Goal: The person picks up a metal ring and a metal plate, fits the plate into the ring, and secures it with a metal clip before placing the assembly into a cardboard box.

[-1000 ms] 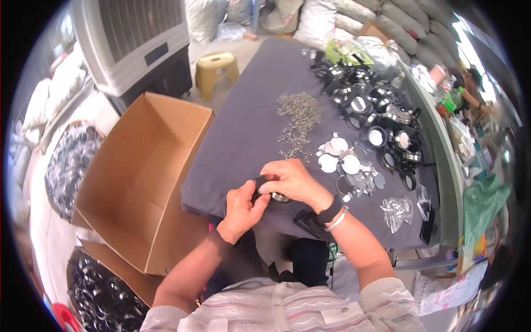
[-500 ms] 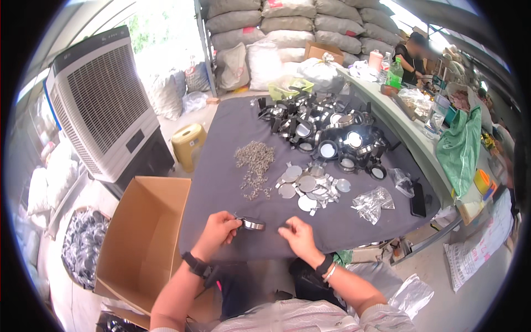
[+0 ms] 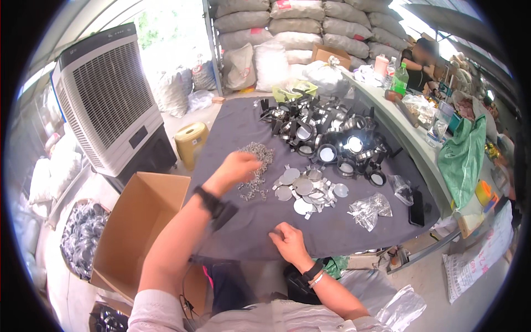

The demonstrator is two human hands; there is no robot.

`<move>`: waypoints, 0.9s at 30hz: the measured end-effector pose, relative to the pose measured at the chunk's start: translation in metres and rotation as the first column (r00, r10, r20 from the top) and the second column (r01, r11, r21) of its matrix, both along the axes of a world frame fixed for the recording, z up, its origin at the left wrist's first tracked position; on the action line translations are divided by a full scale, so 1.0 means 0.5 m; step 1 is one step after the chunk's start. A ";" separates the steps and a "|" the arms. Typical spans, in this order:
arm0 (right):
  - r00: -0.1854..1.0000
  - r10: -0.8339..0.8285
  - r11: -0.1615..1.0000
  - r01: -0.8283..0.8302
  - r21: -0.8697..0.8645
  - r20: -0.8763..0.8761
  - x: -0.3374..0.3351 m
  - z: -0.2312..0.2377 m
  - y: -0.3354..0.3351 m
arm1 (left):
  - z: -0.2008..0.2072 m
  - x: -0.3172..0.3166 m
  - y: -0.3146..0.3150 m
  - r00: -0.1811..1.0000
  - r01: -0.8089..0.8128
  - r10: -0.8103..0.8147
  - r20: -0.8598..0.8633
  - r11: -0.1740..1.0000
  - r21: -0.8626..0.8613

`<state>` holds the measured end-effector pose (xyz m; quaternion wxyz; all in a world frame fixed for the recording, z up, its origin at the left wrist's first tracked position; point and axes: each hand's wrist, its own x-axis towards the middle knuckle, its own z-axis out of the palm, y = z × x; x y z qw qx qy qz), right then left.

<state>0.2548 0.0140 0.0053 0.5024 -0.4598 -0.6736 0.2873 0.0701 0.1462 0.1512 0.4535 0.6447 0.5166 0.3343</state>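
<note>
My left hand (image 3: 235, 170) is over the near left side of a pile of small metal clips (image 3: 257, 152). Motion blurs its fingers and their tips are hard to make out. A black band (image 3: 207, 200) is around that wrist. Close to the table's front edge, my right hand (image 3: 289, 242) rests low with thumb and fingers curled together; anything inside is hidden. Beyond it lies a heap of flat round metal discs with tabs (image 3: 303, 187). Farther back is a large pile of black and silver ring-shaped parts (image 3: 326, 130).
An open cardboard box (image 3: 133, 227) stands left of the dark-covered table (image 3: 243, 240). Crumpled clear plastic (image 3: 369, 211) and a black phone (image 3: 416, 213) lie at the right. An air cooler (image 3: 105, 94) stands at the left. Another person (image 3: 417, 66) sits by the long side bench.
My left hand has moved forward from the table's front edge to the clips. The ring-shaped part that was in it is no longer seen. My right hand has shifted slightly nearer.
</note>
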 end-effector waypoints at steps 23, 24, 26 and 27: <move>0.985 0.174 0.981 -0.173 -0.094 0.010 0.024 -0.060 0.035 | -0.608 -0.585 -1.211 -0.310 -0.681 0.914 -0.260 -0.405 -0.610; 0.984 0.180 0.980 -0.178 -0.090 0.014 0.026 -0.062 0.037 | -0.630 -0.592 -1.202 -0.302 -0.654 0.890 -0.341 -0.454 -0.605; 0.986 0.149 0.983 -0.139 -0.124 0.079 0.030 -0.067 0.042 | -0.661 -0.599 -1.213 -0.205 -0.654 0.905 -0.373 -0.410 -0.636; 0.986 0.149 0.983 -0.139 -0.119 0.080 0.028 -0.066 0.041 | -0.665 -0.608 -1.204 -0.205 -0.654 0.907 -0.369 -0.407 -0.638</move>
